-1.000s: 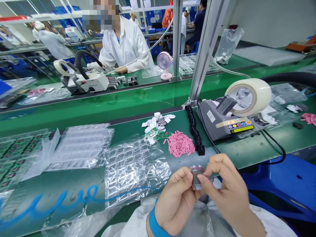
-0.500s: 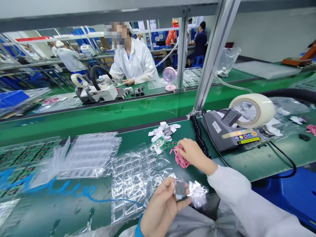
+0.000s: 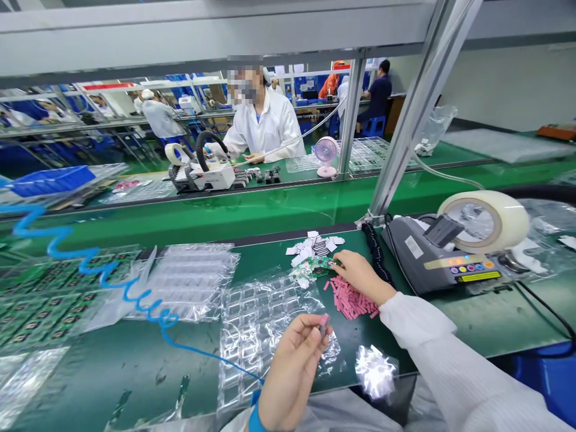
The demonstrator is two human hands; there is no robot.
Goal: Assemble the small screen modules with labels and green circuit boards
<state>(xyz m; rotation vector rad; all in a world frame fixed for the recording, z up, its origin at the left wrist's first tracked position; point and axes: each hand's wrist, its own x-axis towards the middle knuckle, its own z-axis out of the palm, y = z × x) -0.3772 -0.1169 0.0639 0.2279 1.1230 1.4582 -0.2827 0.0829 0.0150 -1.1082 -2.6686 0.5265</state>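
green bench (image 3: 139, 351) below: your left hand (image 3: 292, 366) pinches a pink-topped piece (image 3: 324, 321); right hand (image 3: 360, 277) at circuit boards (image 3: 320, 263), grip unclear

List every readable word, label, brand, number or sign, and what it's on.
No legible text.
Yellow strip on the grey tape dispenser: dark print, too blurred to read.
White label on its body: too small to read.
Orange display lights: any digits unreadable.
Coloured buttons: any markings too small.
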